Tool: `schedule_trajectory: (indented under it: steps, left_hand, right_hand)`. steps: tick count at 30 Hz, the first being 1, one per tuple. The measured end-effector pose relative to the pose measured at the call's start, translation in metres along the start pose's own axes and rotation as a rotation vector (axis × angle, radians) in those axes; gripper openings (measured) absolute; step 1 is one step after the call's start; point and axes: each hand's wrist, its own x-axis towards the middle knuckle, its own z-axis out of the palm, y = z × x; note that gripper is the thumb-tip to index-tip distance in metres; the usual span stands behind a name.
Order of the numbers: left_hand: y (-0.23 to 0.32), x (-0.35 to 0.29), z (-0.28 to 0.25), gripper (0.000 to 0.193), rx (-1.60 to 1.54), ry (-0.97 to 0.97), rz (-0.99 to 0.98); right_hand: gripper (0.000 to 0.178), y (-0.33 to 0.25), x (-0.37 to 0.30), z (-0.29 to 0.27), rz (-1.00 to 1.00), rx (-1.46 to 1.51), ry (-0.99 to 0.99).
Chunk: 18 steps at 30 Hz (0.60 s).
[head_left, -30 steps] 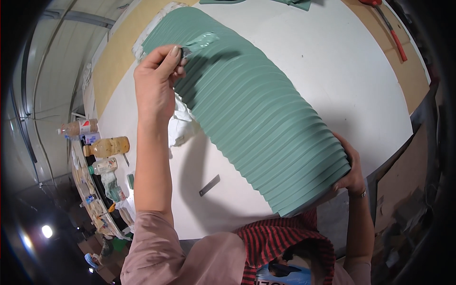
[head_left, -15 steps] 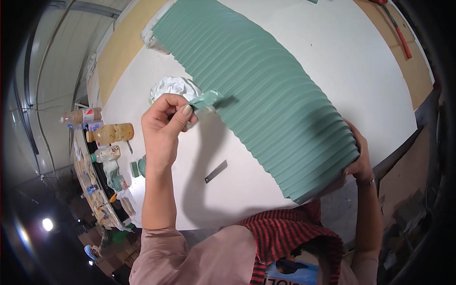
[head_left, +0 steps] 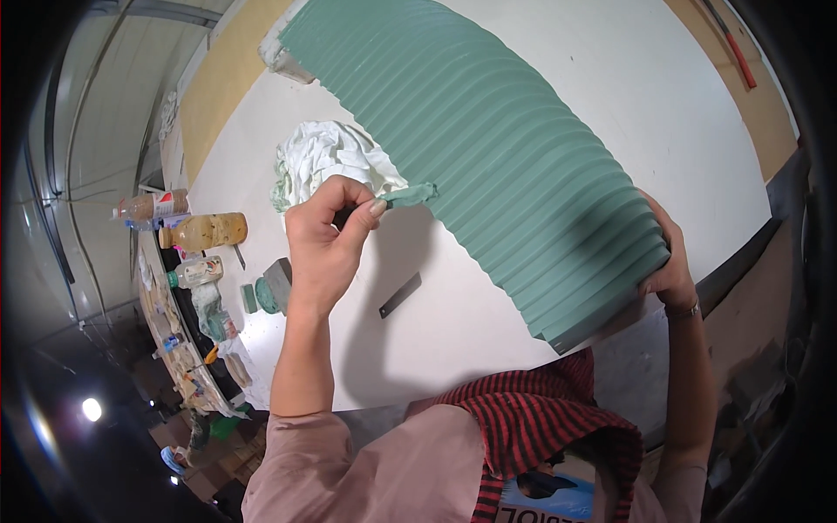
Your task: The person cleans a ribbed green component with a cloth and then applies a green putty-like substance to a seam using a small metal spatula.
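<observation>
A large green ribbed piece [head_left: 488, 166], arched and covered with many parallel ridges, lies slantwise across the white table. My left hand [head_left: 327, 244] pinches a small, thin green strip [head_left: 413, 195] between thumb and fingers. Its far tip meets the left edge of the ribbed piece in the picture; whether it touches, I cannot tell. My right hand [head_left: 670, 261] grips the near right end of the ribbed piece, its thumb at the lower edge and its fingers along the far side. Beyond my left hand is a crumpled white cloth [head_left: 327, 157] with green stains.
A flat metal blade [head_left: 400, 295] lies on the white tabletop [head_left: 453, 340]. Left of my forearm are a grey block [head_left: 278, 284] and a green-smeared round thing [head_left: 265, 296]. Bottles [head_left: 205, 230] stand at the left edge. A red-handled tool [head_left: 741, 63] lies far right.
My left hand has moved right with the green strip, bringing its tip to the ribbed piece's edge. More of the white cloth shows. My right hand keeps its hold.
</observation>
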Motion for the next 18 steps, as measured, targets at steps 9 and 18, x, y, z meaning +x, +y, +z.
schedule_trajectory:
  steps: [9,18]
  left_hand:
    - [-0.002,0.006,0.009,0.013,0.12,0.065,0.14]
    - [-0.009,0.004,0.014,0.012,0.088,0.097,0.167]
  right_hand:
    - [0.122,0.0,-0.001,-0.001,-0.011,-0.005,-0.012]
    - [0.125,-0.008,0.001,0.004,-0.038,-0.058,-0.007]
